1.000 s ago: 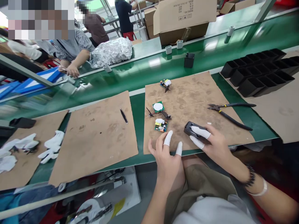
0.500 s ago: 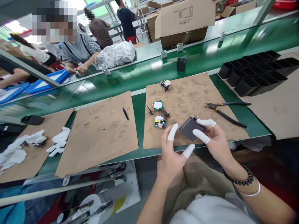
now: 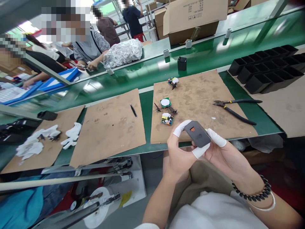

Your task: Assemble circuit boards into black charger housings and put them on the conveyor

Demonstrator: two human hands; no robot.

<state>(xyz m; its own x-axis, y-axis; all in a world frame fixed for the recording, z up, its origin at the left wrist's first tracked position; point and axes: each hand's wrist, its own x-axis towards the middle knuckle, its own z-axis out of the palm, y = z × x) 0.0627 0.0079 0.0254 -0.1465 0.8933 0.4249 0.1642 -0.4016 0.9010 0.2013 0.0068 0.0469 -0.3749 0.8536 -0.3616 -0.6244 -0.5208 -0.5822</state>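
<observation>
A black charger case [image 3: 198, 134] is held up over the near edge of the cardboard, its end face with a small slot showing orange strips turned toward me. My left hand [image 3: 179, 152] is closed around its left side, with white finger cots on index finger and thumb. My right hand [image 3: 220, 154] grips the right side, its white-capped thumb lying along the edge; its other fingers are mostly hidden behind. Beyond the hands lie a circuit board with white round top [image 3: 165, 102], a board with yellow and white components [image 3: 167, 119], and another small board [image 3: 173, 81].
Black-handled cutting pliers [image 3: 234, 102] lie open on the right of the cardboard [image 3: 195, 95]. Rows of open black cases [image 3: 267, 68] stand at the far right. One black adapter [image 3: 182, 64] stands on the green belt. A black pen-like tool [image 3: 133, 110] and white gloves [image 3: 72, 135] lie leftward.
The charger case has been turned so its slotted end faces me. My left hand, apart from it before, now grips it. A small white scrap now shows on the cardboard.
</observation>
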